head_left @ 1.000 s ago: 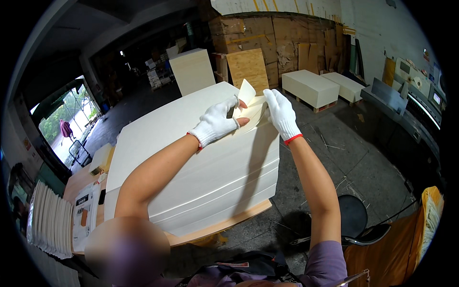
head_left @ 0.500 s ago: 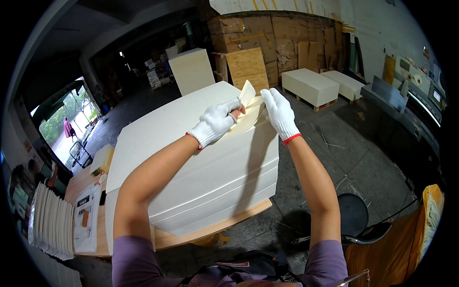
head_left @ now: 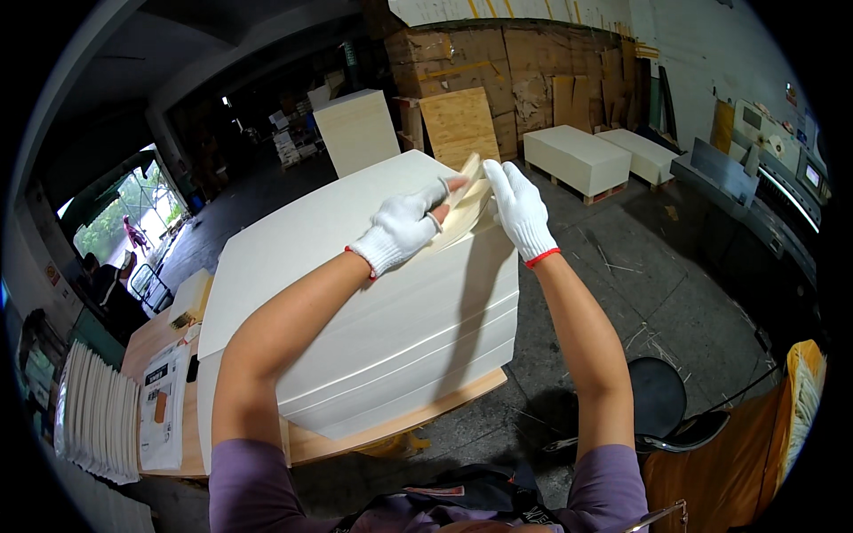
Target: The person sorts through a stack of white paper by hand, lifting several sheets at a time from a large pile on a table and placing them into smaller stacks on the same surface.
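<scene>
While I stand over the tall stack of large cream-white paper sheets point(head_left: 355, 293), which rests on a flat wooden pallet point(head_left: 400, 426) in front of me, both my hands work at its far right corner. My left hand point(head_left: 404, 229), in a white knitted glove with a red cuff, has its fingers curled and pinches the lifted corner of the top sheets point(head_left: 466, 200), one bare fingertip poking out of the glove. My right hand point(head_left: 518, 209), gloved the same way, lies flat with its fingers pressed together against the outer side of that raised corner, touching it. The corner curls upward between the two hands, while the rest of the stack lies flat. To my left, a wooden table point(head_left: 164, 355) carries a printed leaflet point(head_left: 162, 404) and a row of white sheets standing on edge point(head_left: 93, 417). On the grey concrete floor point(head_left: 640, 275) to my right stands a round black stool point(head_left: 665, 404); further back are two low white paper stacks point(head_left: 576, 158).
</scene>
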Available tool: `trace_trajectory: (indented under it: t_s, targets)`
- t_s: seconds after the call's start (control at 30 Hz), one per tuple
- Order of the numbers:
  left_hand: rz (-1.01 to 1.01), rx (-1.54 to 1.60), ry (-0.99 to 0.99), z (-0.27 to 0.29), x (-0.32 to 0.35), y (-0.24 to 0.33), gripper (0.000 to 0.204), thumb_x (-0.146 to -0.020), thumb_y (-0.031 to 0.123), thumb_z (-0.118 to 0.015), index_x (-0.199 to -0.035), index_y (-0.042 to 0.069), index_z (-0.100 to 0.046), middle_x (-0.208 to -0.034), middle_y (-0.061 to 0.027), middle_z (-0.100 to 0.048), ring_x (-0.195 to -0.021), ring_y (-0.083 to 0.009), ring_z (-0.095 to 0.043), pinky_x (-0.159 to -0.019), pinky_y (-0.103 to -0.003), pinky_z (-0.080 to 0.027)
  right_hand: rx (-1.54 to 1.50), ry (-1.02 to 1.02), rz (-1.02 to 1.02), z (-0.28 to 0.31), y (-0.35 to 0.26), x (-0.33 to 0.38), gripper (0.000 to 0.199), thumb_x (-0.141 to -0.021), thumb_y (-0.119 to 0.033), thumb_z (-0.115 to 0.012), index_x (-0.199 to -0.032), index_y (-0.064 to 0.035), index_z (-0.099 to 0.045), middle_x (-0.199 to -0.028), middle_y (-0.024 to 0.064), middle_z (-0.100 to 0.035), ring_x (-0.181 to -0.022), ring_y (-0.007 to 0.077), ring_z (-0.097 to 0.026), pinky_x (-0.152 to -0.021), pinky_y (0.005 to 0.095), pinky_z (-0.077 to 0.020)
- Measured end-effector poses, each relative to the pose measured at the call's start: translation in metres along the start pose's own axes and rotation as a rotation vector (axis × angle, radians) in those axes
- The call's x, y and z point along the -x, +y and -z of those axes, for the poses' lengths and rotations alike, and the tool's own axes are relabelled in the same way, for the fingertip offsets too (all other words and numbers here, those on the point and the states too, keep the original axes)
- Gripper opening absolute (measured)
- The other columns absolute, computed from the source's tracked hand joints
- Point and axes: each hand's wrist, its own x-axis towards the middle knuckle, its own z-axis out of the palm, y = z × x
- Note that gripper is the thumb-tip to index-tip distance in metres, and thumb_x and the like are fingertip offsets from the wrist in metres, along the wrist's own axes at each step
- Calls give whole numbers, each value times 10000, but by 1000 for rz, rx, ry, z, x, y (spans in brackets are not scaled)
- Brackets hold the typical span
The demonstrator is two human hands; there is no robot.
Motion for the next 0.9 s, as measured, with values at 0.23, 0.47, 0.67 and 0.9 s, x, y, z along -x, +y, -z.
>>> trace_trajectory:
  t_s: [0.23, 0.47, 0.67, 0.9]
  targets:
    - [104, -98, -85, 3, -2, 4, 278, -970, 328, -605, -1198, 173, -641, -896, -90, -721, -828, -217, -699, -791, -361, -532, -31, -12, -17, -1, 2, 0, 496, -1010, -521, -471, -904, -47, -571, -712, 139, -628, -656, 262, -629, -673, 379, -479]
    - [190, 31, -116, 7, 0, 17, 349, -875, 348, -758, -1153, 169, -644, -808, -60, -696, -704, -175, -664, -718, -322, -523, -32, -1, -3, 0, 5, -1, 488, -1013, -509, -476, -897, -44, -567, -719, 127, -631, -632, 236, -609, -666, 376, -476]
    - [107, -2, -80, 2, 1, 16, 364, -863, 244, -726, -1212, 183, -644, -869, -95, -711, -720, -205, -687, -726, -338, -546, 13, 25, 55, 1, 10, -3, 492, -1010, -516, -480, -917, -44, -586, -754, 147, -654, -727, 314, -630, -728, 408, -479]
    - [90, -243, -98, 11, 10, 42, 476, -830, 173, -591, -1302, 233, -619, -788, -104, -728, -777, -278, -722, -755, -387, -577, 565, -80, 48, 57, 3, 3, 659, -907, -687, -506, -1021, -64, -689, -917, 192, -724, -928, 352, -697, -821, 428, -502]
